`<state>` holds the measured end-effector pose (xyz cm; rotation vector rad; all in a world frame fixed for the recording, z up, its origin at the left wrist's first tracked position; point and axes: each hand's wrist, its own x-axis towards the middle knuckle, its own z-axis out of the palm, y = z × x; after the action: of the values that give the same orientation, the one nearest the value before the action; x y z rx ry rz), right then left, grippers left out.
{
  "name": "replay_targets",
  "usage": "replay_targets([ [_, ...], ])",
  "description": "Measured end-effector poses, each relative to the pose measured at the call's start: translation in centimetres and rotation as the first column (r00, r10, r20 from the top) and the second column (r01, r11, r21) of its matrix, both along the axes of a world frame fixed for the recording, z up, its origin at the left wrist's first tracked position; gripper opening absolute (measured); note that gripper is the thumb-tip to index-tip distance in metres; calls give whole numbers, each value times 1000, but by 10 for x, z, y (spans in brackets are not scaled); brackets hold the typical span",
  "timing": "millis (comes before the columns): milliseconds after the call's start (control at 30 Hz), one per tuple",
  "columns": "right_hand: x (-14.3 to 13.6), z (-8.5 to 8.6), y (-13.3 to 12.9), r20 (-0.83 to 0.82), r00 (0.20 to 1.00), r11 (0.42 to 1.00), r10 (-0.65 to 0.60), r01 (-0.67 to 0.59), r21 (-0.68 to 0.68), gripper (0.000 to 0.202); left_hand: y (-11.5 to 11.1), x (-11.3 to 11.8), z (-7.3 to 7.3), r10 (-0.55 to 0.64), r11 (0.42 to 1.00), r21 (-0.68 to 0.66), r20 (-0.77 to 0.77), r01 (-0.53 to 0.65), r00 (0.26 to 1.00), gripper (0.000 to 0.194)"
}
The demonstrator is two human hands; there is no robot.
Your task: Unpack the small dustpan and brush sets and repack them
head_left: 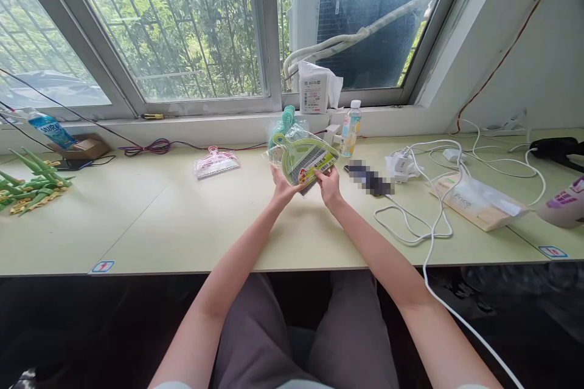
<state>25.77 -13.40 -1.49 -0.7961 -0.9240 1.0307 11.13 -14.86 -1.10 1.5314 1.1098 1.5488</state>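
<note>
Over on the left, a pink packet (216, 164) in clear wrap lies on the desk (182, 231), well apart from the grip; the left hand (283, 189) is the nearer one to it. That left hand is closed on the lower left corner of a green packet (305, 161), some of its fingers hidden behind. At the packet's upper left, just behind, sits a teal packet (288, 118), partly covered; I can't say whether the two touch. The green packet is directly beyond the hands, held tilted above the desk, its long edge with the label (323, 163) slanting from near the left hand up and away to the right. The right hand (330, 187) grips that edge near its middle, thumb on the front, about as close in as the left. Farther right, a bottle (350, 130) stands upright near the window, and a dark phone-like thing (370, 179) lies just beside the right hand.
</note>
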Motion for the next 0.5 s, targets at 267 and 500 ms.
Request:
replay_targets([
  [267, -2, -5, -1, 12, 996, 996, 85, -85, -43, 53, -15, -21, 30, 470, 859, 406, -389, -310, 792, 33],
  [500, -11, -8, -4, 76, 982, 984, 175, -172, -40, 61, -6, -9, 7, 279, 951, 290, -658, -106, 700, 6],
])
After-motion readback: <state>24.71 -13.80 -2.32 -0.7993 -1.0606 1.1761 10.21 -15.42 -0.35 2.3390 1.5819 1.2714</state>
